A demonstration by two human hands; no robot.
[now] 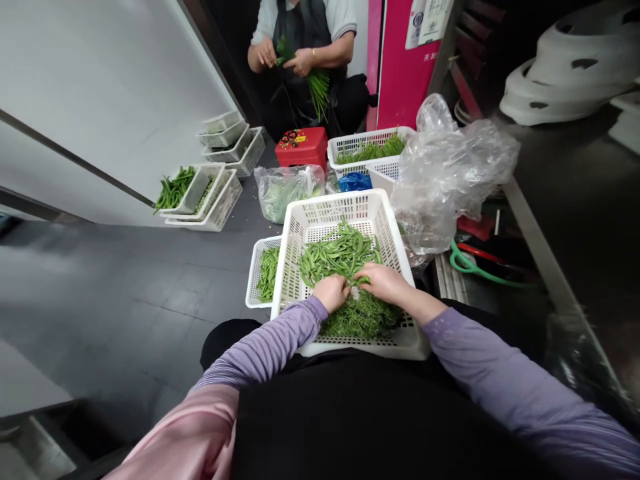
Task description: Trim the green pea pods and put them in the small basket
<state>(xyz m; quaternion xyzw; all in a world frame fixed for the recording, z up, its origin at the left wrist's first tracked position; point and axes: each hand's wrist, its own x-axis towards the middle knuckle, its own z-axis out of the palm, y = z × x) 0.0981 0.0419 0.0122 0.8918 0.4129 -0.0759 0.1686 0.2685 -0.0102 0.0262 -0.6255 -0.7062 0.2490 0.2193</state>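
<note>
Here, the right hand (383,281) pinches a green pod (365,281); the left hand's (332,293) grip I cannot tell.

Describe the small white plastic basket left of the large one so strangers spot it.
At centre, find the large white plastic basket. Close on its left is the small white plastic basket. It shows only green pods, whereas the large basket also holds stringy green trimmings.
</note>
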